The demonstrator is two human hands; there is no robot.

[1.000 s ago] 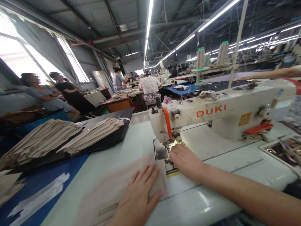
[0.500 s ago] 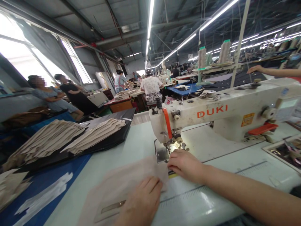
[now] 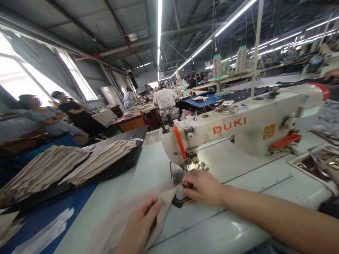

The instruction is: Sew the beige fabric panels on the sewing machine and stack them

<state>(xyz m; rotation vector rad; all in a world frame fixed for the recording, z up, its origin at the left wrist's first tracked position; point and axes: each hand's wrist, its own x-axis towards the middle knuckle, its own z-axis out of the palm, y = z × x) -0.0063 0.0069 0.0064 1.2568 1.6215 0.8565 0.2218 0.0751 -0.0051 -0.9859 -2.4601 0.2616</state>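
Note:
A beige fabric piece (image 3: 124, 211) lies on the pale sewing table, blurred at its left part. My left hand (image 3: 144, 220) is closed on the fabric's near edge, thumb on top, and lifts it into a fold. At the needle area of the white sewing machine (image 3: 206, 130), my right hand (image 3: 202, 187) pinches the fabric's pointed corner between thumb and fingers. The fingertips are just in front of the presser foot, which they partly hide. A small lamp lights the needle area.
Stacked beige fabric pieces (image 3: 100, 160) lie on black material at the left, near a white strip (image 3: 47, 233) on blue cloth. A tray of small tools (image 3: 315, 165) is at the right. Thread cones (image 3: 217, 67) stand behind the machine. Several people are farther back.
My left hand has gone from lying flat on the fabric to gripping and raising its edge. The metal zipper-like strip is now out of sight. The whole view has shifted slightly.

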